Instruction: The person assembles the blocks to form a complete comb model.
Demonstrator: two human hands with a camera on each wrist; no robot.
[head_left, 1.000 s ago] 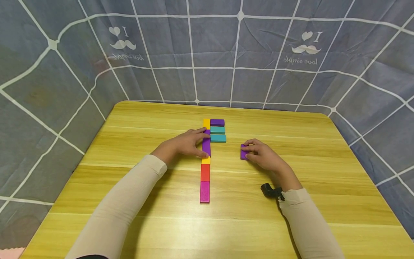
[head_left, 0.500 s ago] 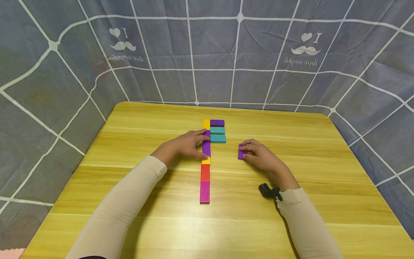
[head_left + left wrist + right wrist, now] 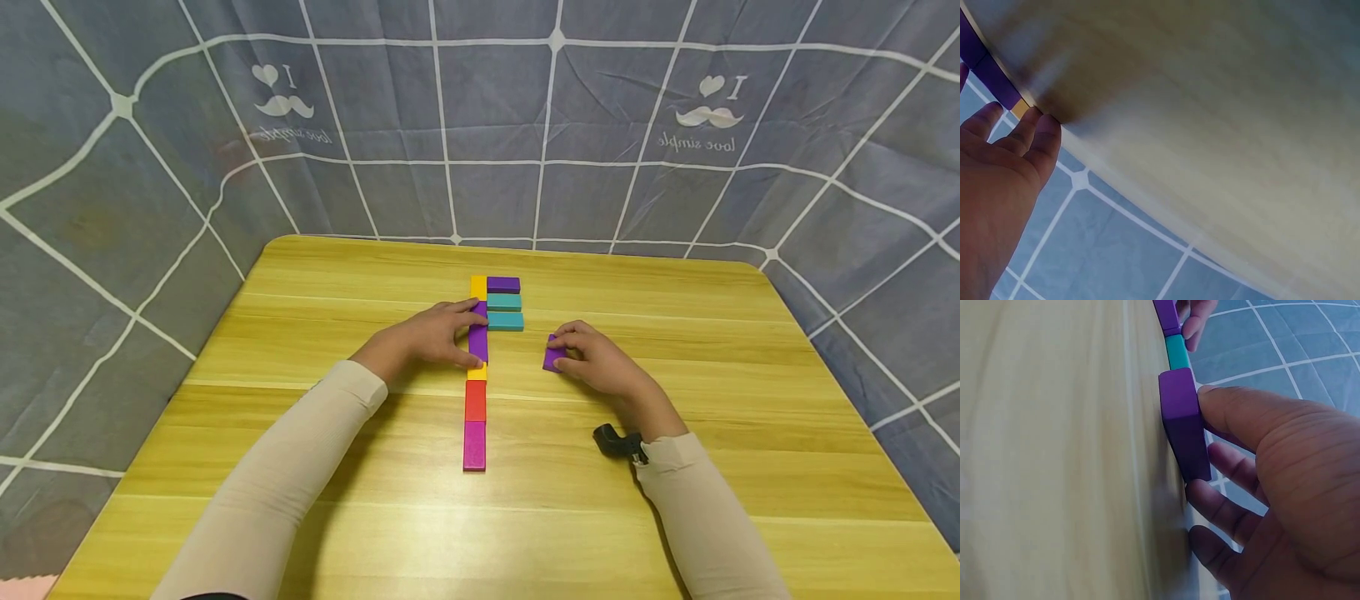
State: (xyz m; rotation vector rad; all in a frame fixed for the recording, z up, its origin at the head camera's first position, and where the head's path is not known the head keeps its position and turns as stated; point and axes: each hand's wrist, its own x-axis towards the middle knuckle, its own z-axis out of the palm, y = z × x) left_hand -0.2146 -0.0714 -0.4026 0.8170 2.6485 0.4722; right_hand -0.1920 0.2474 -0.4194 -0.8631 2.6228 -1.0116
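Observation:
In the head view a column of flat coloured blocks runs toward the person: a yellow block, purple blocks, another yellow, a red block and a magenta block. My left hand rests on the purple part from the left, fingers spread, thumb near the lower yellow block. To the right of the column, my right hand pinches a loose purple block between thumb and fingers, low over the tabletop. Its far side is hidden in the right wrist view.
Right of the column's far end, a dark purple block and two teal blocks lie side by side, touching the column. The wooden table is bordered by a grey checked cloth. A black wrist camera sits on the right wrist.
The right hand has slid the purple block a little leftward, toward the column, and the block has turned slightly. The left hand stays where it was.

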